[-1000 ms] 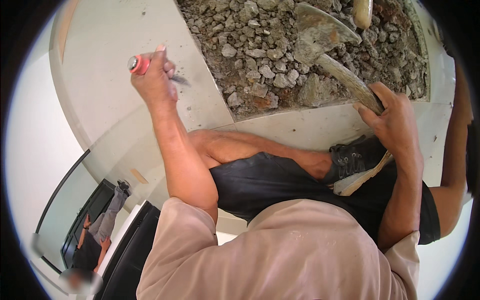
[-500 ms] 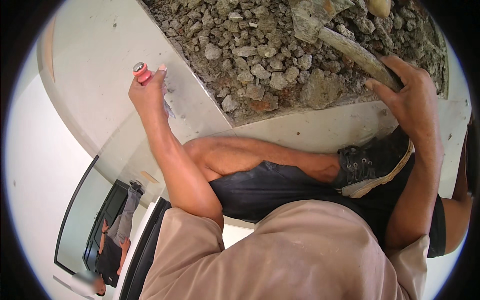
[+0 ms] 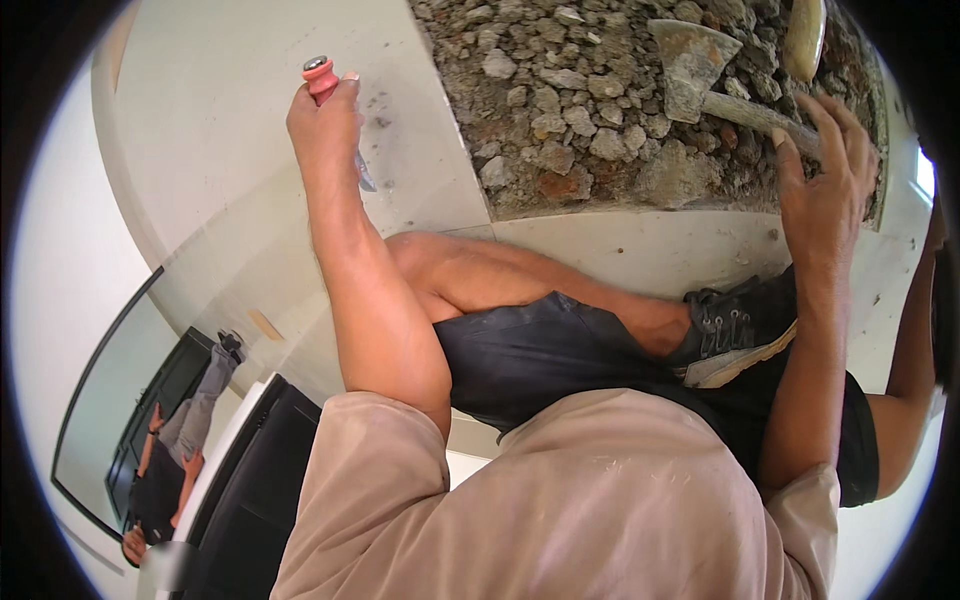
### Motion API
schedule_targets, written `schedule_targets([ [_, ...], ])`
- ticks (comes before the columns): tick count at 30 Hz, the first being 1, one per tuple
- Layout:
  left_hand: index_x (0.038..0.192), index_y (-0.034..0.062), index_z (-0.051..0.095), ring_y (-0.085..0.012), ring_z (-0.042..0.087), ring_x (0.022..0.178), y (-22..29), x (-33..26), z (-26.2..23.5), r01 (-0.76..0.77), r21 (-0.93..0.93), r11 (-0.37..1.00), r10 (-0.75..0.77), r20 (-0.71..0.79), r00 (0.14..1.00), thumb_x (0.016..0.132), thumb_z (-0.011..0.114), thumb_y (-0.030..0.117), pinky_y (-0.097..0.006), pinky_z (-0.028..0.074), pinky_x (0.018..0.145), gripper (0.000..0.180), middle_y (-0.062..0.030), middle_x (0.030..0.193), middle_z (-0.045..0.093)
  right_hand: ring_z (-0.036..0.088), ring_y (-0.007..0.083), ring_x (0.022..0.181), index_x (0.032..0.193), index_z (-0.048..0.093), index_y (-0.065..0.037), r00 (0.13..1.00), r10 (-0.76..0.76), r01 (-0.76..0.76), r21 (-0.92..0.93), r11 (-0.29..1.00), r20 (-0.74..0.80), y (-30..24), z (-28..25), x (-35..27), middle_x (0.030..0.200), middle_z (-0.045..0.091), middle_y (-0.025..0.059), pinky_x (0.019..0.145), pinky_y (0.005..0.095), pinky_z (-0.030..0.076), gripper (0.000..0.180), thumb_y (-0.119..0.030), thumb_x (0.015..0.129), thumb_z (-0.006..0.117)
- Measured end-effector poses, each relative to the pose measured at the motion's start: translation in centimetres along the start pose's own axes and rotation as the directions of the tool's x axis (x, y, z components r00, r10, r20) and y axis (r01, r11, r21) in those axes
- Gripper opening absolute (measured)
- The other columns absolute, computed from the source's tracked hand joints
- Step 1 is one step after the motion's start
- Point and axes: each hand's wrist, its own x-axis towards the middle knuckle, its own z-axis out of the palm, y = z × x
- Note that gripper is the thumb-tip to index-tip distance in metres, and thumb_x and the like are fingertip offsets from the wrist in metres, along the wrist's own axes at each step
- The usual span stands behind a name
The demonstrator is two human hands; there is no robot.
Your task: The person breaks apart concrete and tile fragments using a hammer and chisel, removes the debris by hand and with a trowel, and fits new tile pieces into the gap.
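My left hand (image 3: 325, 130) is closed around a chisel (image 3: 321, 78) with a red grip and a metal cap. Its flat metal end shows below my fist, above the pale tiled floor. On the rubble at the right lies a hatchet (image 3: 694, 68) with a worn, dusty head and a wooden handle. My right hand (image 3: 825, 190) is beside the handle's end, fingers stretched and apart, the thumb by the wood. Whether the fingertips still touch it, I cannot tell.
Broken stones (image 3: 560, 120) fill a cut-out in the floor (image 3: 290, 220). A light wooden handle (image 3: 803, 40) lies at the far right. My bent leg and black shoe (image 3: 730, 330) are at the near edge. Another person (image 3: 180, 430) is at the lower left.
My right hand has loosened its grip on the hatchet handle, and its fingers have spread. The hatchet now rests farther right in the picture. The chisel stays in my left hand.
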Motion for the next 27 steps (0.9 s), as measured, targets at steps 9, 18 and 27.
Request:
schedule_targets([
  [9, 0.111, 0.0016, 0.068, -0.0286, 0.068, 0.091, -6.7, 0.0, -7.1, -0.054, 0.469, 0.882, -0.036, 0.180, 0.983, 0.091, 0.076, 0.021, -0.039, 0.052, 0.087, 0.030, -0.0152, 0.098, 0.072, 0.054, 0.0390, 0.126, 0.136, 0.064, -0.010, 0.973, -0.051, 0.056, -0.016, 0.998, 0.224, 1.0, 1.3, -1.4, 0.134, 0.060, 0.0160, 0.109, 0.0482, 0.044, 0.048, -0.013, 0.089, 0.074],
  [18, 0.128, 0.0104, 0.067, -0.0335, 0.066, 0.101, -21.3, -3.6, -15.6, 0.029, 0.484, 0.875, 0.004, -0.067, 0.998, 0.089, 0.078, 0.013, -0.042, 0.053, 0.090, 0.041, -0.0147, 0.113, 0.061, 0.052, 0.0411, 0.126, 0.141, 0.050, -0.008, 0.952, -0.100, 0.127, -0.079, 0.989, 0.290, -3.3, 2.4, -0.7, 0.132, 0.056, 0.0173, 0.104, 0.0550, 0.043, 0.058, -0.011, 0.088, 0.075],
  [27, 0.150, 0.0094, 0.051, -0.0327, 0.033, 0.151, -27.5, -13.6, -14.8, -0.315, 0.516, 0.796, 0.431, -0.119, 0.894, 0.097, 0.065, 0.019, -0.057, 0.026, 0.121, 0.056, -0.0173, 0.158, 0.042, 0.057, 0.0451, 0.118, 0.125, 0.057, -0.003, 0.840, -0.288, 0.334, -0.019, 0.943, 0.460, -1.8, 2.5, -0.1, 0.123, 0.060, 0.0243, 0.097, 0.0547, 0.046, 0.036, -0.016, 0.094, 0.070],
])
